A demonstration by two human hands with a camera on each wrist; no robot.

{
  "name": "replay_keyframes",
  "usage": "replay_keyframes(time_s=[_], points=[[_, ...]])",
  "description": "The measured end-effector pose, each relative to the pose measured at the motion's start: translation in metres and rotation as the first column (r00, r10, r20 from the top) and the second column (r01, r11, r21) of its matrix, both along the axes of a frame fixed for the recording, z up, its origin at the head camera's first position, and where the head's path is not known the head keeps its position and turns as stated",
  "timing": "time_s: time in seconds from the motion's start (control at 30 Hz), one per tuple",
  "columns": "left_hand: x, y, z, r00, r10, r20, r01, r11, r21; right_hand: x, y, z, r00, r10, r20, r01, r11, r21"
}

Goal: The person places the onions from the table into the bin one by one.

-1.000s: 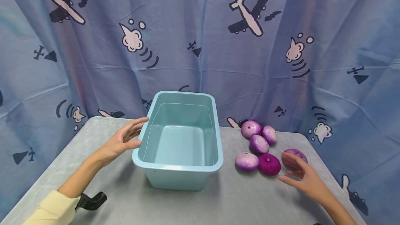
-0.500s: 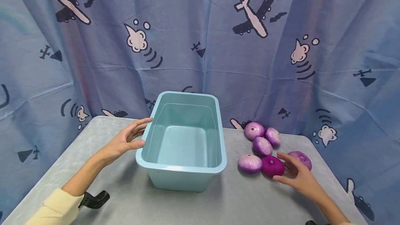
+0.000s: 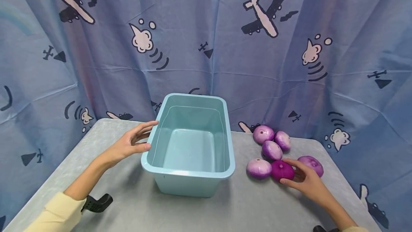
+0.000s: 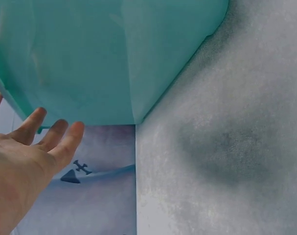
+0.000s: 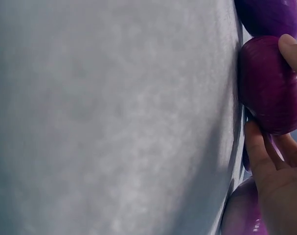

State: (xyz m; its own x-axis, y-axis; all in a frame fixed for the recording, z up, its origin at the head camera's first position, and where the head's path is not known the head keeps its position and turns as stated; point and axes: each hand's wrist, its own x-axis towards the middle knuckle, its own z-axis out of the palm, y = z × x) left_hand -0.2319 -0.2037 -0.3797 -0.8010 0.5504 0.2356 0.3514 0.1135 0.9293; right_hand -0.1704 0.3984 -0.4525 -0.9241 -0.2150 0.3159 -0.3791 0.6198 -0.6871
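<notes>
An empty light teal plastic bin (image 3: pixel 188 173) stands on the grey table (image 3: pixel 225 208). My left hand (image 3: pixel 136 140) rests with straight fingers against the bin's left wall (image 4: pixel 114 54); the left wrist view shows the fingers (image 4: pixel 45 139) just beside that wall. Right of the bin lies a cluster of several purple onions. My right hand (image 3: pixel 299 176) holds the dark purple onion (image 3: pixel 279 170) at the cluster's front, thumb on its near side and fingers over its top. In the right wrist view the thumb and a fingertip (image 5: pixel 292 51) flank that onion (image 5: pixel 268 90).
Paler onions lie around the held one: one to its left (image 3: pixel 259 168), one to its right (image 3: pixel 311 164), and three behind, such as (image 3: pixel 263 134). A blue curtain (image 3: pixel 206 46) printed with aeroplanes hangs close behind the table. The table's right edge lies near the onions.
My right hand has moved left from the pale onion at the far right onto the dark purple onion and closed round it. The left hand has stayed at the bin.
</notes>
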Motion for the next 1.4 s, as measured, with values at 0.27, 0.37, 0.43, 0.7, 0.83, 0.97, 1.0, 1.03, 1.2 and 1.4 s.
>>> replay_keyframes(time_s=[0.27, 0.37, 0.43, 0.7, 0.83, 0.97, 1.0, 1.03, 1.2, 1.4], points=[[0.000, -0.001, 0.003, 1.000, 0.001, 0.001, -0.001, 1.000, -0.001, 0.002, 0.005, 0.002, 1.000, -0.013, 0.026, 0.014, 0.999, -0.030], [0.000, -0.001, 0.002, 1.000, 0.002, 0.011, -0.002, 1.000, -0.004, 0.004, 0.007, 0.005, 0.999, -0.028, 0.036, 0.029, 0.999, -0.025], [0.000, -0.001, 0.002, 1.000, 0.003, 0.016, -0.003, 1.000, -0.011, 0.006, 0.008, 0.008, 0.999, -0.030, 0.029, 0.031, 0.999, -0.019], [0.000, -0.001, 0.000, 0.999, 0.007, 0.036, -0.006, 1.000, -0.013, 0.010, 0.007, 0.029, 0.998, -0.056, 0.019, 0.057, 0.998, -0.040], [0.000, -0.001, 0.000, 1.000, 0.001, 0.031, -0.001, 1.000, -0.009, 0.010, 0.005, 0.036, 0.998, -0.054, 0.041, 0.057, 0.996, -0.065], [0.000, -0.001, 0.001, 1.000, 0.002, 0.029, -0.002, 1.000, -0.011, 0.008, 0.001, 0.042, 0.997, -0.052, 0.053, 0.056, 0.996, -0.070], [0.000, -0.001, 0.001, 1.000, 0.003, 0.029, -0.002, 1.000, -0.011, 0.008, -0.001, 0.044, 0.997, -0.052, 0.052, 0.056, 0.996, -0.064], [0.000, -0.001, 0.001, 0.999, 0.005, 0.032, -0.004, 1.000, -0.011, 0.007, -0.003, 0.046, 0.998, -0.043, 0.048, 0.046, 0.997, -0.068], [0.000, -0.001, 0.001, 0.999, 0.008, 0.038, -0.007, 1.000, -0.012, 0.001, -0.013, 0.056, 1.000, 0.003, 0.021, -0.002, 0.996, -0.091], [0.001, -0.001, 0.001, 0.999, 0.004, 0.037, -0.003, 1.000, -0.015, -0.005, -0.026, 0.067, 0.998, 0.056, 0.010, -0.054, 0.989, -0.135]])
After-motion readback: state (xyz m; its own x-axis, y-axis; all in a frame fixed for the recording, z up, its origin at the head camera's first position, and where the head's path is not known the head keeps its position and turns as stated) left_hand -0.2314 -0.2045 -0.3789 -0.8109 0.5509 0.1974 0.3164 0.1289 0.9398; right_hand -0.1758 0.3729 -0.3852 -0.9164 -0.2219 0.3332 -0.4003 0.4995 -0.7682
